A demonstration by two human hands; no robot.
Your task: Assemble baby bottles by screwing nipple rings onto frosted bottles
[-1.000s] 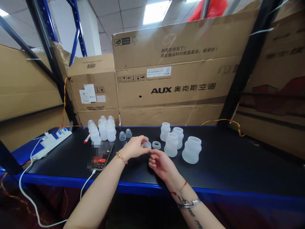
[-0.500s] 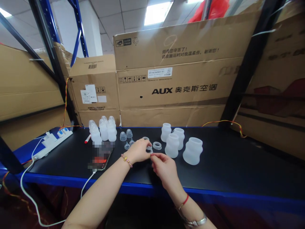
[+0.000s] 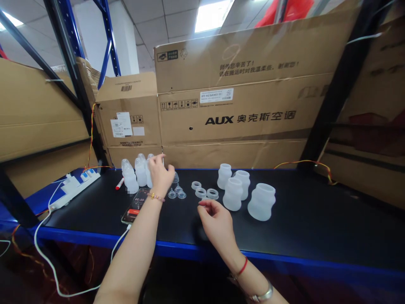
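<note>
My left hand [image 3: 162, 175] hangs over the clear dome caps, its fingers curved and the thumb apart, with nothing visible in it. One dome cap [image 3: 176, 177] shows just right of the hand. Three clear bottle nipples [image 3: 178, 191] lie beside it. My right hand [image 3: 217, 219] is closed in a pinch low over the black shelf; what its fingertips hold, if anything, is hidden. Just beyond it lie translucent collar rings [image 3: 212, 194], and a sliver of clear edge shows by its fingertips. Several frosted wavy bottle bodies [image 3: 233, 195] stand open-topped to its right.
Capped bottles [image 3: 129, 179] stand at the back left, partly behind my left hand. A charging phone [image 3: 130, 214], a red-tipped marker [image 3: 120, 184] and a power strip [image 3: 77, 190] lie left. A cardboard panel [image 3: 253, 143] backs the shelf [image 3: 303, 228].
My left hand has left the rings and moved up and left to the dome caps. More rings and nipples are uncovered. My right hand stays pinched in nearly the same place.
</note>
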